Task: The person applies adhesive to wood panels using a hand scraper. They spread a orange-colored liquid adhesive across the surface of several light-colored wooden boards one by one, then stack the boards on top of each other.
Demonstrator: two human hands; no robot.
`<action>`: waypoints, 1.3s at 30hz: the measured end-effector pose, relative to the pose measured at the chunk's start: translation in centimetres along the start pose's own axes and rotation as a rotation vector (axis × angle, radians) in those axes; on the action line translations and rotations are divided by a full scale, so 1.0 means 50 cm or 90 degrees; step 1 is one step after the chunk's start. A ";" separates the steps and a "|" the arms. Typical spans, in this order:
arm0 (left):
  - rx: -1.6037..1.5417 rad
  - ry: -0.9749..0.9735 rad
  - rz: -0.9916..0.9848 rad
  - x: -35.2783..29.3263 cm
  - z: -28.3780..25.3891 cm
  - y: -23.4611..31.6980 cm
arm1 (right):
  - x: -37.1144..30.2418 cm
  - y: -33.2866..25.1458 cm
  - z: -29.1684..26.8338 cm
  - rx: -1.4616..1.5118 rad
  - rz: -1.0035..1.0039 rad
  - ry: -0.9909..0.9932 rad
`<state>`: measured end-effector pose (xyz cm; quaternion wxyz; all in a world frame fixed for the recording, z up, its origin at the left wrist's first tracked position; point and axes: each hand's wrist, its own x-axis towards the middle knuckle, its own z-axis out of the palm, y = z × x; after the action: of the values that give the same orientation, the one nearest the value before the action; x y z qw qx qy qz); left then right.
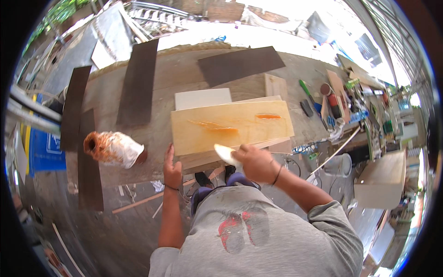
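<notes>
The right hand's (259, 164) fingers are wrapped around a pale, flat scraper (225, 155), and the left hand's (172, 171) fingers are stretched out by the near left corner of a light wooden board (194, 144). The board lies on a pile on the big table (173, 74), under the scraper's tip, with orange streaks (269, 117) on top. A messy white and orange pot (119, 148) sits to the left, near long dark boards (139, 85).
</notes>
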<state>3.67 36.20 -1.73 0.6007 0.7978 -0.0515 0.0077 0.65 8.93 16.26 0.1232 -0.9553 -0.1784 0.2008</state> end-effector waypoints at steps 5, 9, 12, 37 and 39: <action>0.126 0.011 -0.004 0.016 -0.004 0.025 | -0.091 0.307 -0.034 0.752 0.161 0.333; 0.258 0.014 0.036 0.023 -0.003 0.015 | -0.219 0.550 0.053 0.831 0.183 0.585; 0.382 -0.033 0.017 0.017 0.026 0.051 | -0.219 0.506 0.024 1.081 0.167 0.580; 0.455 0.000 0.133 0.163 0.252 0.115 | -0.214 0.720 0.063 1.102 0.173 0.607; 0.596 -0.017 0.114 0.152 0.235 0.095 | -0.206 0.719 0.057 1.118 0.165 0.598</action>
<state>10.23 23.11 0.11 0.1727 0.9751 -0.1191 0.0717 1.11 -27.20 6.20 0.8194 -0.5208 0.2051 -0.1238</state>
